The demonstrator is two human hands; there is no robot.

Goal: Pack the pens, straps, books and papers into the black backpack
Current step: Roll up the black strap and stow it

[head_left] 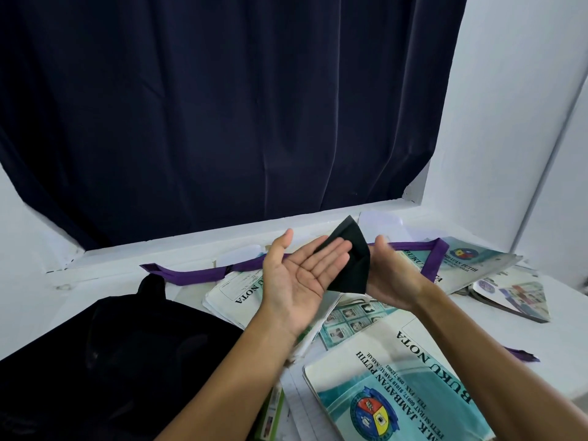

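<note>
The backpack (105, 354) is lying at lower left, so dark that its opening and zips are hard to make out, and the frame edge is cutting it off. A folded black strap (353, 259) is being held up between both hands above the books, its pointed end aiming up and away toward the curtain (206, 106), its long axis running roughly upright with a slight tilt. The left hand (302, 278) is lying palm up with fingers straight, fingertips touching the strap's near face. The right hand (391, 275) is mostly hiding behind the strap; whether its fingers are curling round it cannot be told. A purple strap (191, 276) is stretching across the table (541, 345) behind the hands, its long axis running left to right, its middle hidden by the hands. One book (404, 386) is lying near the bottom edge, partly cut off, with other books (471, 265) overlapping beyond.
</note>
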